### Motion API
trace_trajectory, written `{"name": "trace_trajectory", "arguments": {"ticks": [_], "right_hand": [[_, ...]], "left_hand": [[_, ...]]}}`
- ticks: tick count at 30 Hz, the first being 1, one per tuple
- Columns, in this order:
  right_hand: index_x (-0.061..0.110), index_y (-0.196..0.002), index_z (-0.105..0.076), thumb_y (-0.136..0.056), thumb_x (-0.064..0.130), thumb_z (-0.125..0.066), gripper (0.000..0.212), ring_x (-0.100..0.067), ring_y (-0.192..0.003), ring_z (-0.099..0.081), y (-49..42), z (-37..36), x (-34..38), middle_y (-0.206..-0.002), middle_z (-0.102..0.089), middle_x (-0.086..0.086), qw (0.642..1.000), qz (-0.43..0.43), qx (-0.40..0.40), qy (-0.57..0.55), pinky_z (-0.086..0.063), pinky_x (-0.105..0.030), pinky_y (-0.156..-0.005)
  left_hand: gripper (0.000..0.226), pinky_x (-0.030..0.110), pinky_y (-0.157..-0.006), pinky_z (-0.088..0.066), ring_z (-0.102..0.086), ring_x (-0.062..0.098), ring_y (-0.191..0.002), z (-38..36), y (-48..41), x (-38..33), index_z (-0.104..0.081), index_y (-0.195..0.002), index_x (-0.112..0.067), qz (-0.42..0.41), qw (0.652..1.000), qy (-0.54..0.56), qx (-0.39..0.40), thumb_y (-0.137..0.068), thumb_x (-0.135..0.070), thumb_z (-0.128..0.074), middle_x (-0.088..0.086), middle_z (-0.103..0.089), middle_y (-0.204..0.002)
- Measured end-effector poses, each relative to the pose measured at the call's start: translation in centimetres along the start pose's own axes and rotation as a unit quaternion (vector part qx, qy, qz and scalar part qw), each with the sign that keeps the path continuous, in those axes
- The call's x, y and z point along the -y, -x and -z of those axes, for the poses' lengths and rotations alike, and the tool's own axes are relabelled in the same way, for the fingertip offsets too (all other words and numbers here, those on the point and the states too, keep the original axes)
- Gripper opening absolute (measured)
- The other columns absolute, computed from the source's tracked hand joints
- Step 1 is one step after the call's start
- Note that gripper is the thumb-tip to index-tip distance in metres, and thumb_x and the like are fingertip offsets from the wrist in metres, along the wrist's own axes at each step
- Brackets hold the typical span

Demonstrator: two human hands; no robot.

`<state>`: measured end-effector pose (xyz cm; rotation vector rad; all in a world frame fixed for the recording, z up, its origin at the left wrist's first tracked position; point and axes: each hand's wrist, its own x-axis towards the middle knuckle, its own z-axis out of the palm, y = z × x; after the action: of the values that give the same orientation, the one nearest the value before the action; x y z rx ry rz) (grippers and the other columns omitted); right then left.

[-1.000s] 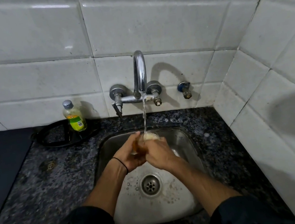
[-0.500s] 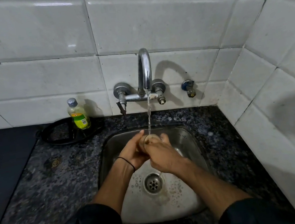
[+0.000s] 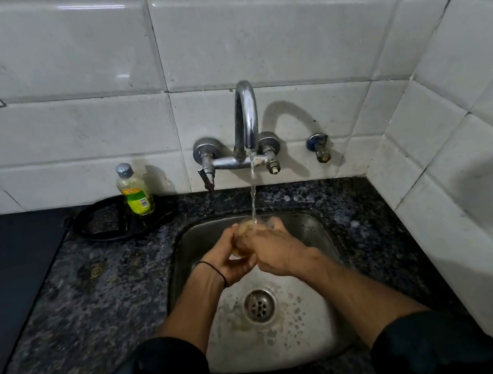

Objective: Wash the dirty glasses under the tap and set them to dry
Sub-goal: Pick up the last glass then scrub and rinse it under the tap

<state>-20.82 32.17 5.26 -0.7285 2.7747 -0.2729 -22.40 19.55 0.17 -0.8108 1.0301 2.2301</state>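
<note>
One glass [image 3: 246, 234] sits gripped by the left hand [image 3: 231, 261] and the right hand [image 3: 276, 251] under the running tap [image 3: 246, 118] at the back of the sink [image 3: 327, 326], being washed, not yet set to dry.

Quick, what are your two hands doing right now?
Left hand: grips the glass under the tap.
Right hand: grips the same glass.

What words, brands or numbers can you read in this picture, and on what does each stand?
On the bottle: a green and yellow label, its print too blurred to read.
No other text can be made out.
</note>
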Motion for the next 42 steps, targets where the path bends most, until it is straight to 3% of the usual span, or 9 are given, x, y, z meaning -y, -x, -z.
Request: {"name": "trace_trajectory", "arguments": {"ticks": [9,17,20,23,27,32,36,38,42], "right_hand": [[0.007,-0.103,-0.071,-0.088,0.019,-0.06,0.022,-0.03,-0.103,-0.066,-2.1,0.5,1.5,-0.106,-0.069,-0.016,0.96,-0.19,0.01,-0.207,-0.053,-0.046,-0.095],[0.007,-0.152,-0.025,-0.087,0.003,-0.054,0.071,-0.026,-0.151,-0.018,-0.3,-0.6,1.3,-0.156,-0.033,-0.015,0.989,-0.008,0.087,0.116,0.013,-0.05,-0.121],[0.009,-0.136,-0.048,-0.08,0.003,-0.055,0.057,-0.028,-0.132,-0.048,-1.7,-1.7,1.5,-0.132,-0.057,-0.013,0.997,-0.05,0.032,-0.047,-0.02,-0.049,-0.122],[0.014,-0.102,-0.068,-0.065,-0.006,-0.058,0.044,-0.02,-0.096,-0.066,-1.6,-1.3,2.2,-0.099,-0.069,-0.007,0.879,-0.161,-0.035,-0.447,-0.057,-0.042,-0.086],[0.0,-0.108,-0.068,-0.058,-0.007,-0.051,0.053,-0.022,-0.098,-0.066,-1.2,-2.5,2.0,-0.109,-0.072,-0.013,0.633,-0.211,-0.058,-0.742,-0.05,-0.022,-0.07],[0.027,-0.15,-0.032,-0.075,0.001,-0.052,0.082,-0.028,-0.135,-0.046,-0.7,-4.5,1.1,-0.142,-0.05,-0.004,0.988,-0.023,-0.06,-0.137,-0.036,-0.045,-0.114],[0.019,-0.16,-0.002,-0.1,0.022,-0.047,0.075,-0.017,-0.155,-0.008,0.2,-3.9,-1.5,-0.167,-0.016,0.0,0.933,0.052,-0.011,0.355,0.025,-0.054,-0.115],[0.016,-0.16,-0.006,-0.097,0.018,-0.05,0.077,-0.021,-0.153,-0.017,0.0,-4.6,-1.3,-0.161,-0.03,-0.002,0.949,0.015,-0.022,0.313,0.018,-0.055,-0.119],[0.031,-0.149,-0.034,-0.075,-0.008,-0.053,0.086,-0.02,-0.122,-0.055,-0.3,-5.8,1.4,-0.134,-0.054,0.003,0.949,-0.085,-0.074,-0.296,-0.048,-0.036,-0.105]], "left_hand": [[0.024,0.038,-0.055,-0.06,-0.067,0.028,-0.071,-0.6,0.1,1.3,-0.059,-0.082,-0.007,-0.021,0.997,0.064,0.021,-0.096,-0.024,-0.051,0.015,-0.068,-0.06],[0.037,0.043,-0.076,-0.053,-0.065,0.033,-0.093,-0.1,-0.8,-0.5,-0.056,-0.118,-0.005,-0.027,0.999,0.007,0.027,-0.094,-0.033,-0.052,0.023,-0.067,-0.102],[0.026,0.04,-0.07,-0.055,-0.068,0.028,-0.081,-0.3,-1.2,-0.4,-0.063,-0.099,-0.008,-0.059,0.998,0.031,0.01,-0.092,-0.031,-0.053,0.017,-0.07,-0.09],[0.026,0.037,-0.066,-0.058,-0.067,0.023,-0.065,-0.1,-1.4,-0.4,-0.062,-0.074,-0.012,-0.08,0.995,0.059,0.011,-0.092,-0.029,-0.054,0.01,-0.068,-0.068],[0.022,0.037,-0.068,-0.055,-0.066,0.023,-0.068,0.5,-1.5,-0.4,-0.06,-0.078,-0.012,-0.106,0.993,0.041,0.036,-0.094,-0.025,-0.051,0.011,-0.066,-0.072],[0.022,0.041,-0.072,-0.056,-0.066,0.028,-0.074,0.1,-1.3,-0.4,-0.063,-0.082,-0.007,-0.082,0.996,-0.003,0.037,-0.093,-0.025,-0.056,0.016,-0.067,-0.077],[0.022,0.039,-0.066,-0.053,-0.067,0.026,-0.066,-0.2,-1.4,-0.4,-0.063,-0.084,-0.007,-0.068,0.996,-0.055,0.035,-0.095,-0.023,-0.053,0.014,-0.069,-0.073],[0.017,0.037,-0.062,-0.054,-0.065,0.024,-0.066,-0.6,-1.6,-0.6,-0.063,-0.087,-0.009,-0.063,0.996,-0.059,0.024,-0.091,-0.024,-0.059,0.012,-0.067,-0.072],[0.012,0.037,-0.068,-0.057,-0.063,0.023,-0.068,-0.4,-2.2,-0.1,-0.065,-0.085,-0.009,-0.069,0.997,-0.026,0.03,-0.088,-0.02,-0.063,0.01,-0.066,-0.072]]}}
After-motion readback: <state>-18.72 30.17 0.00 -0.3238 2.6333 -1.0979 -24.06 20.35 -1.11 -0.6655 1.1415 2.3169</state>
